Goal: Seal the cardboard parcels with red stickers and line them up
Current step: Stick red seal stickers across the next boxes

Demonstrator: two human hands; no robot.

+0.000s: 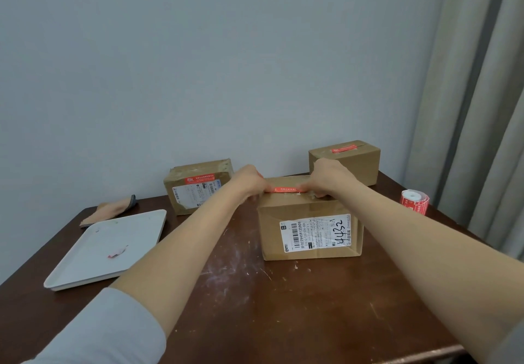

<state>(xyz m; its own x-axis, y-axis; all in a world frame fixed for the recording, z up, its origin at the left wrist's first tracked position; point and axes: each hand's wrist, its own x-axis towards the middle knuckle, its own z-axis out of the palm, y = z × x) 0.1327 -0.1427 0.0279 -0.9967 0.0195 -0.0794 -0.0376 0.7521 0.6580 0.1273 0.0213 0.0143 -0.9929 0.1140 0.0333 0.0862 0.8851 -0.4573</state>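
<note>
Sleeve [93,332] and bare forearms reach out over the counter [255,307] to the box [309,230] at centre, label toward the camera. Left hand [251,179] and right hand [330,176] sit on its top, fingers bent down onto the two ends of a red sticker [286,190] lying along the flap seam; pinching or pressing, cannot tell. Step judged: seating the sticker. To do well: keep it centred on the seam, flaps flush, rub from the middle outward, firm at both ends. Box: plain brown card, lower front corner slightly crushed, white barcode label with handwritten digits. Left box [198,186] and back box [348,162] each show a red strip.
</note>
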